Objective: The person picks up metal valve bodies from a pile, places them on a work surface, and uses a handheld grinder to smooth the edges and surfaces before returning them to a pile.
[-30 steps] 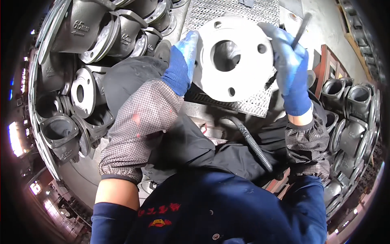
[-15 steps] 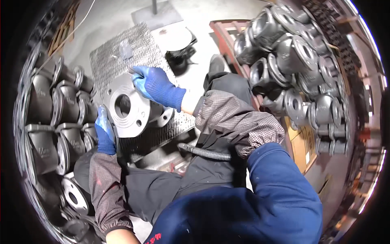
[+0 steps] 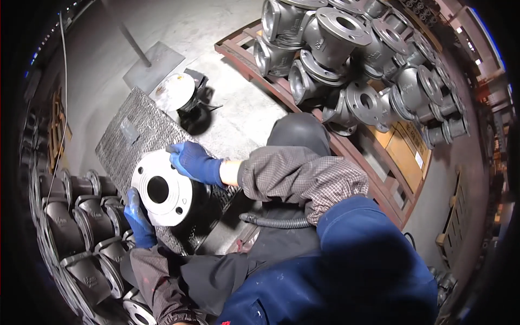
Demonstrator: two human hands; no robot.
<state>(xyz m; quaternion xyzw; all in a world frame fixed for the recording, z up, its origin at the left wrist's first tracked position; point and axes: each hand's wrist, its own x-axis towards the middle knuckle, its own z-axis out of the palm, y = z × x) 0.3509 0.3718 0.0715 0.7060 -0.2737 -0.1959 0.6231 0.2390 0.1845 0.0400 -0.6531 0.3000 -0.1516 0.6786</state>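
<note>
- Left hand, gloved in blue, grasps the left rim of a flanged valve body.
- Right hand curls at its upper-right rim; what it grips, I cannot tell.
- Between both hands, the valve body sits flange-up on the textured table.
- Beyond the right hand, more flanged castings crowd a red pallet.

**Flanged casting sat face-up**

Grey metal, over the textured table. Round flange faced the camera: dark wide bore at centre, faint concentric rings around it, bolt holes nearer the rim. Body below was mostly shadowed, underside hidden.
</note>
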